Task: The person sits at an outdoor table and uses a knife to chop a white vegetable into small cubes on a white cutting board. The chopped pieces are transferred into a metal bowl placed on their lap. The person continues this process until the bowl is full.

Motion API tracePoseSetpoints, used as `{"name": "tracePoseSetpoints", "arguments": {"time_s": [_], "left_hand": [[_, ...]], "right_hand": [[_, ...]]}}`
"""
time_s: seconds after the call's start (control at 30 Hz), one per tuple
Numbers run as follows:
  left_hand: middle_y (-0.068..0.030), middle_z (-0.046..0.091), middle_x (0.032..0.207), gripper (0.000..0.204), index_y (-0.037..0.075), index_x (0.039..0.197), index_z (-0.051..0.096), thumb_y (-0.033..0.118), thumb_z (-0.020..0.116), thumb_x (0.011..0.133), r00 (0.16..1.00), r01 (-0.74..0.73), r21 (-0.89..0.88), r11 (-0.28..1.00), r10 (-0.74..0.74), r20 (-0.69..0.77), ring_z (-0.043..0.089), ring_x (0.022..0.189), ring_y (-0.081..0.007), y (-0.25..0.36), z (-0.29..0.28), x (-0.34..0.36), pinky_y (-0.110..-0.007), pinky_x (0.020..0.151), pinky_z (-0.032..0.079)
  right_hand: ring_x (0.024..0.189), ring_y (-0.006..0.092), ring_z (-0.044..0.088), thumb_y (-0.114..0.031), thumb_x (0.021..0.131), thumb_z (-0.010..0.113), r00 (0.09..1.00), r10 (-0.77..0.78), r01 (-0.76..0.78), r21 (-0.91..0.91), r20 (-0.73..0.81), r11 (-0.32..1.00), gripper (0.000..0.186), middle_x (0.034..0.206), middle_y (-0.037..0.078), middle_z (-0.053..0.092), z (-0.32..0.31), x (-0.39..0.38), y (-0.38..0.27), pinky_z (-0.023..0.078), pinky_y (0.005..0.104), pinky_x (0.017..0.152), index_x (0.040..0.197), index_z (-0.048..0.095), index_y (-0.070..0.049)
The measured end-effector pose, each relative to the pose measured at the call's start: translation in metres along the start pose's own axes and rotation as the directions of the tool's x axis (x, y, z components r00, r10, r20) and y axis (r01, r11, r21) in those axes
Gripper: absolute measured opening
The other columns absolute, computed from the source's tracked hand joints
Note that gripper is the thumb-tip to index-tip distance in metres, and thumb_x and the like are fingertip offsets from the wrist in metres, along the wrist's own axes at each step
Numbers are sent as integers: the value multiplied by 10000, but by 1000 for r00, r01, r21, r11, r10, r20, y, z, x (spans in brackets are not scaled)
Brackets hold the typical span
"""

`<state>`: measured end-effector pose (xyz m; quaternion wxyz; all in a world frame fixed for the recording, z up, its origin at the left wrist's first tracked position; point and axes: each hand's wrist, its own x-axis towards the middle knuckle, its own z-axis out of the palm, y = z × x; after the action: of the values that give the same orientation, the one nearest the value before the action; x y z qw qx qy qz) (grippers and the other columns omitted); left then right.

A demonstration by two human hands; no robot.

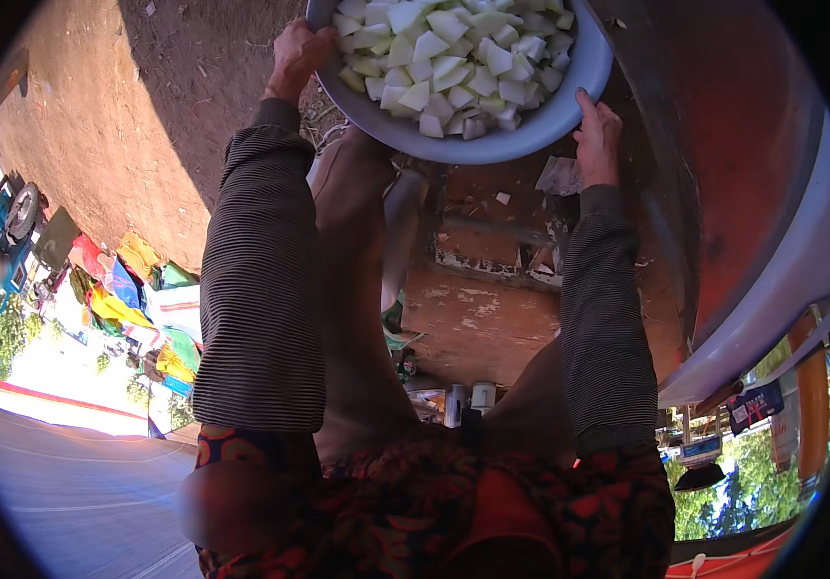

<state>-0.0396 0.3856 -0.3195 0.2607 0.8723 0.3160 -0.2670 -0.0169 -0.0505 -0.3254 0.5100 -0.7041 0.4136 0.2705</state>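
Note:
A wide, pale grey-blue basin (530,135) is held out in front of me at the top of the view, its far side cut off by the frame. Chunks of pale green-white peeled vegetable (449,63) fill it in a heap; I cannot tell the exact kind. My left hand (301,53) grips the rim on the left, fingers closed over the edge. On the lower right side, my right hand (598,135) holds the rim, its fingertip pressed to the outer wall and other fingers curled.
Brown dirt ground (87,96) spreads on the left, with a blue vehicle (0,241) and colourful cloths (125,299) beyond. A large curved reddish surface with a pale rim (767,289) stands close on my right. Below the basin is a worn brown wooden surface (473,299).

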Motion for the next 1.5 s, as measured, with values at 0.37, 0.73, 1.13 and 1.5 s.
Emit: {"name": "tracePoseSetpoints", "arguments": {"time_s": [0.37, 0.73, 1.13, 1.5], "left_hand": [[-97, 662, 897, 408, 3, 1104, 628, 315, 630, 840, 994, 87, -394, 915, -104, -23, 613, 809, -178, -42, 17, -5, -340, 714, 495], [-219, 694, 955, 403, 40, 1125, 541, 260, 667, 811, 966, 161, -368, 916, -223, -133, 678, 918, -380, -17, 39, -26, -438, 833, 525], [-242, 687, 882, 361, -38, 992, 617, 238, 688, 771, 967, 233, -337, 912, -253, -14, 681, 846, -393, 2, -4, -56, -458, 779, 535], [-263, 659, 793, 303, 8, 961, 539, 266, 643, 840, 970, 191, -55, 980, -197, -143, 646, 786, -465, 32, -210, -211, -547, 699, 505]], "right_hand": [[1028, 211, 567, -267, 931, 657, 958, -43, -42, 287, 283, 957, 403, 1161, 110, 583, 4, -8, 0, 463, 415, 948, 1183, 571, 34], [1007, 249, 620, -510, 879, 655, 818, -576, 510, -481, 13, 713, 647, 1138, 178, 670, 49, 67, -61, 473, 372, 879, 1195, 624, 54], [1256, 241, 453, -455, 884, 686, 869, -449, 492, -278, 207, 825, 751, 1404, 159, 465, 45, 88, -86, 387, 366, 1030, 1393, 447, 42], [725, 151, 570, -337, 862, 745, 990, -92, 84, 82, 103, 993, 405, 892, 85, 652, 48, -101, -65, 479, 317, 677, 998, 665, 37]]}}
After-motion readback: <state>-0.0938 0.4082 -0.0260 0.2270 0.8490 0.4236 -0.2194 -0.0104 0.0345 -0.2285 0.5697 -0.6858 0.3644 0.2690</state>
